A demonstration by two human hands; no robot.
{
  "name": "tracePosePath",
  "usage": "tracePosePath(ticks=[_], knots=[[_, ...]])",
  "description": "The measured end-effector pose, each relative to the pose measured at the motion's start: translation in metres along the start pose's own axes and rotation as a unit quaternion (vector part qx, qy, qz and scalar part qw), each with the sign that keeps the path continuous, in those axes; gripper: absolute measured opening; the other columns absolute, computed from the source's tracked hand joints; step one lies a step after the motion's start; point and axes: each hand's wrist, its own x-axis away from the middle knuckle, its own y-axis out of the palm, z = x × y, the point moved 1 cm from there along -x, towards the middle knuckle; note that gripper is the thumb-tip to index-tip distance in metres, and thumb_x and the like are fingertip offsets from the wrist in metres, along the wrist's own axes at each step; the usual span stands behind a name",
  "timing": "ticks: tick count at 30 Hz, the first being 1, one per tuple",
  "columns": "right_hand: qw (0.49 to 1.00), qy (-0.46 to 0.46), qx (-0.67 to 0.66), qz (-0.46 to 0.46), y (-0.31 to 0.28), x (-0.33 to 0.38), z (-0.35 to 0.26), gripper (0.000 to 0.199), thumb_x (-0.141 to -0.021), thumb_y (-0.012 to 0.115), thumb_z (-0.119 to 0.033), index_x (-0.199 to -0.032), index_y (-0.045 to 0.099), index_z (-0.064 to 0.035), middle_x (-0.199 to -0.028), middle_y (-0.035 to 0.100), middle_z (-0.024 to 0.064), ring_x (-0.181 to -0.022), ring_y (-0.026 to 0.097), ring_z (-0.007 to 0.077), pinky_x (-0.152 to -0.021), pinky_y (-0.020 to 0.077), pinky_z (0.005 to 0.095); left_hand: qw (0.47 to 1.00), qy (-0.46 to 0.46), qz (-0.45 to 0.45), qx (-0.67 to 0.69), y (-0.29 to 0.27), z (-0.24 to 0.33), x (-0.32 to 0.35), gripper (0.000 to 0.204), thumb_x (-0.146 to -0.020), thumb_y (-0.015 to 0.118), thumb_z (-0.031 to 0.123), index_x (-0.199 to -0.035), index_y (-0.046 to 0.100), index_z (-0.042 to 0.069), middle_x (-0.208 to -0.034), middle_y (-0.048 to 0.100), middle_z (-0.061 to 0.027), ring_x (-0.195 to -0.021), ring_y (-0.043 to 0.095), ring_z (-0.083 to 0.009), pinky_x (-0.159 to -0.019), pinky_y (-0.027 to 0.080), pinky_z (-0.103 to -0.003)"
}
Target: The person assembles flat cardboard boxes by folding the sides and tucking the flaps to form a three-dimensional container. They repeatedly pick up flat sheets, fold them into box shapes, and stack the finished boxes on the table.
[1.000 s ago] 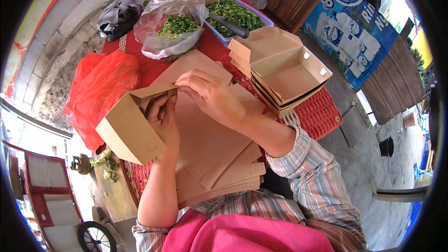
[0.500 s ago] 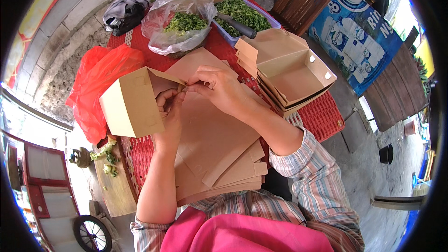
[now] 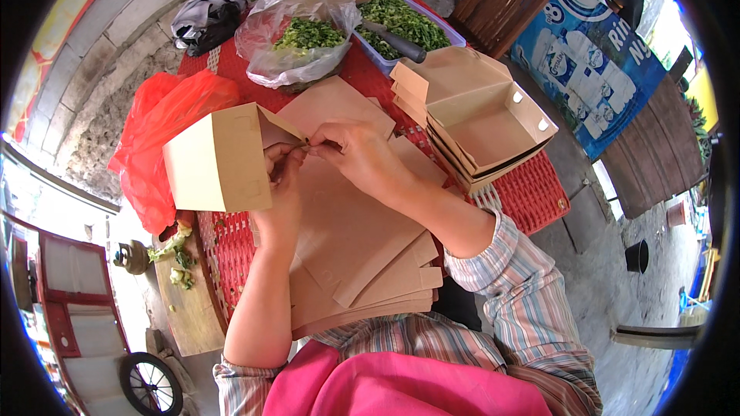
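We have swung the half-folded kraft box (image 3: 220, 160) upright, left hand (image 3: 284, 177) and right hand (image 3: 362, 158) both pinching its corner flap to lock it.

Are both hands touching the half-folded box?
Touching. The head view shows the left hand and right hand pinching the box flap together.

Single head-worn fisheye view, looking steeply down from above the person's own forearms, close over the red table (image 3: 532, 192), edges bending toward a dark circular rim, pavement and a wall at the margins, no second view to overlap.
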Motion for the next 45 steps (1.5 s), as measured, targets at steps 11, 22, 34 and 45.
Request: tracePosePath(ticks=[11,22,34,45], knots=[[1.0,-0.027,0.011,0.007,0.003,0.001,-0.006,0.008,-0.082,0.066,0.001,-0.09,0.065,0.003,-0.088,0.066,0.0166,-0.083,0.066,0.033,-0.071,0.0515,0.039,0.996,0.046,0.012,-0.078,0.0,0.007,0.003,0.006,-0.092,0.061,-0.003,-0.097,0.065,-0.003,-0.091,0.068,-0.0077,-0.081,0.064,-0.0135,-0.074,0.052,-0.026],[0.998,-0.046,-0.016,0.033,0.004,0.0,-0.007,0.009,-0.083,0.065,0.001,-0.093,0.066,0.0011,-0.085,0.065,0.0122,-0.076,0.065,0.0278,-0.067,0.0503,0.0361,0.984,0.123,0.011,-0.126,-0.002,0.002,0.008,0.015,-0.092,0.063,0.001,-0.106,0.063,0.0,-0.1,0.067,-0.0088,-0.09,0.064,-0.015,-0.077,0.052,-0.027],[1.0,0.013,-0.027,0.005,-0.006,-0.003,-0.006,0.009,-0.082,0.064,0.0,-0.09,0.068,0.0005,-0.081,0.062,0.0152,-0.076,0.063,0.0315,-0.067,0.0483,0.0387,0.949,0.214,-0.017,-0.232,-0.014,0.018,0.002,0.009,-0.091,0.07,0.009,-0.096,0.068,0.001,-0.083,0.068,-0.0058,-0.076,0.064,-0.0129,-0.071,0.051,-0.027],[0.992,0.053,-0.046,-0.106,0.01,0.003,0.001,0.014,-0.083,0.067,-0.008,-0.09,0.068,0.0037,-0.082,0.068,0.0207,-0.076,0.067,0.0312,-0.07,0.051,0.0378,0.99,-0.07,-0.123,0.003,-0.021,0.032,0.002,0.018,-0.093,0.068,0.015,-0.102,0.067,0.0,-0.092,0.069,-0.0073,-0.084,0.064,-0.0155,-0.081,0.053,-0.032]])
